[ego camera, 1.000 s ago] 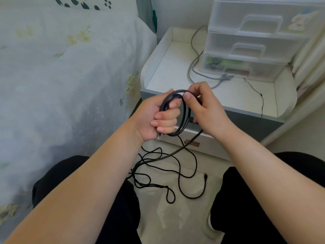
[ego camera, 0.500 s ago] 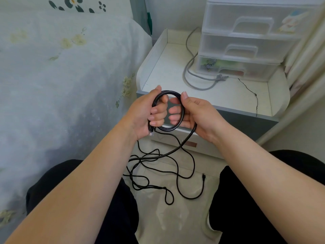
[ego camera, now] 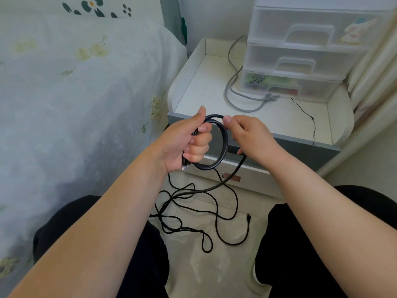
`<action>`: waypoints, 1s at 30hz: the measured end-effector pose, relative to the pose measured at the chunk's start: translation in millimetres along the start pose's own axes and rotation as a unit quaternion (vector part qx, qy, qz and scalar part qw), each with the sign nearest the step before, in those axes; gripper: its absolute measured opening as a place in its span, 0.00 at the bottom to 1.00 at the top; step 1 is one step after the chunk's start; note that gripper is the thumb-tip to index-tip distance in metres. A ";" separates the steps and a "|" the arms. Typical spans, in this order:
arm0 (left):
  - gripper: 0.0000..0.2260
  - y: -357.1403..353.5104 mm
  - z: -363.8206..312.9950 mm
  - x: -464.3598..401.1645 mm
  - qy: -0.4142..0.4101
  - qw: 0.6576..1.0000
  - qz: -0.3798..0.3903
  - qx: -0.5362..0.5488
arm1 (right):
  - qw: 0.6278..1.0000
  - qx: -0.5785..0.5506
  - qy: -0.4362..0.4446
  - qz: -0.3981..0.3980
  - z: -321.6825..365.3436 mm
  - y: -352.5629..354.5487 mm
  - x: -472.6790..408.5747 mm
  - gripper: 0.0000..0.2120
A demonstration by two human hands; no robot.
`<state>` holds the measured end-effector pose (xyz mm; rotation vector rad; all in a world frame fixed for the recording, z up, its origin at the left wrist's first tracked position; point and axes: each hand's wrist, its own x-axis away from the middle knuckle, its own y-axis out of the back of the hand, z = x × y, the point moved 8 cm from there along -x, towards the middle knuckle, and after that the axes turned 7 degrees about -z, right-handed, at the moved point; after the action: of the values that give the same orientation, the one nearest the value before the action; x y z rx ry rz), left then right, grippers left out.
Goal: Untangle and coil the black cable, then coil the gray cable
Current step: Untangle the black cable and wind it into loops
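While the left hand [ego camera: 189, 145] clamps curled fingers [ego camera: 198, 147] around the thick black rubber cable [ego camera: 223, 145] to keep its loops stacked, the right hand [ego camera: 247, 136] pinches the top, apparently guiding the next turn.

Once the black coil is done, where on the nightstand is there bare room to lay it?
The front-left of the nightstand, between its left wall and the gray cable, is bare. So is the front-right strip past the thin black wire. The back right is crowded by the plastic drawer unit. Both hands hold the black cable.
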<state>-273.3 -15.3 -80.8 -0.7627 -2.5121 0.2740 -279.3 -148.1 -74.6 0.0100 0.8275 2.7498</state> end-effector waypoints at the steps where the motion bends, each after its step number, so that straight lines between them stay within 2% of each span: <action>1: 0.21 0.3 -1.0 -0.1 -0.003 1.000 0.001 0.008 | 1.000 -0.003 0.002 0.010 -0.5 -4.5 0.7 0.16; 4: 0.20 4.9 -7.2 -0.9 -0.025 0.999 -0.011 0.043 | 0.998 -0.049 -0.022 0.025 -3.1 -16.8 4.7 0.17; 7: 0.19 9.7 -9.8 -2.4 -0.040 0.995 -0.026 0.091 | 0.998 0.002 -0.027 0.059 -8.4 -33.1 13.4 0.12; 9: 0.19 11.6 -8.5 -4.4 -0.047 0.990 -0.038 0.129 | 0.995 0.026 -0.030 0.091 -8.4 -44.3 21.7 0.18; 12: 0.19 20.5 -9.0 -9.2 -0.077 0.974 -0.086 0.196 | 0.973 -0.132 -0.136 0.134 -16.6 -66.4 36.9 0.29; 13: 0.19 25.6 -11.0 -10.5 -0.092 0.964 -0.106 0.224 | 0.960 -0.181 -0.170 0.128 -19.6 -72.6 41.8 0.30; 15: 0.19 39.4 -15.8 -12.3 -0.115 0.940 -0.150 0.283 | 0.953 -0.211 -0.196 0.093 -22.6 -79.6 50.9 0.29; 18: 0.18 61.9 -16.6 -12.6 -0.120 0.909 -0.215 0.337 | 0.962 -0.210 -0.172 -0.003 -21.3 -75.7 60.6 0.23; 21: 0.17 73.0 -11.7 -13.9 -0.121 0.895 -0.249 0.350 | 0.948 -0.260 -0.169 -0.077 -24.1 -69.0 64.3 0.14; 23: 0.18 72.8 -12.6 -15.4 -0.135 0.900 -0.254 0.327 | 0.940 -0.271 -0.200 -0.060 -28.2 -74.5 65.1 0.08; 25: 0.18 67.1 -17.2 -16.1 -0.153 0.920 -0.249 0.261 | 0.929 -0.271 -0.250 -0.008 -32.3 -85.0 66.0 0.07; 28: 0.16 51.4 -21.0 -18.3 -0.188 0.948 -0.246 0.074 | 0.901 -0.300 -0.305 0.070 -31.3 -96.0 68.9 0.07; 30: 0.15 39.1 -23.8 -15.0 -0.225 0.937 -0.249 -0.098 | 0.882 -0.330 -0.317 0.114 -25.2 -101.4 72.8 0.09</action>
<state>-232.1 9.5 -79.1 -0.1064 -3.0938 0.0143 -325.8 -61.9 -155.8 0.8602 -0.3075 2.7906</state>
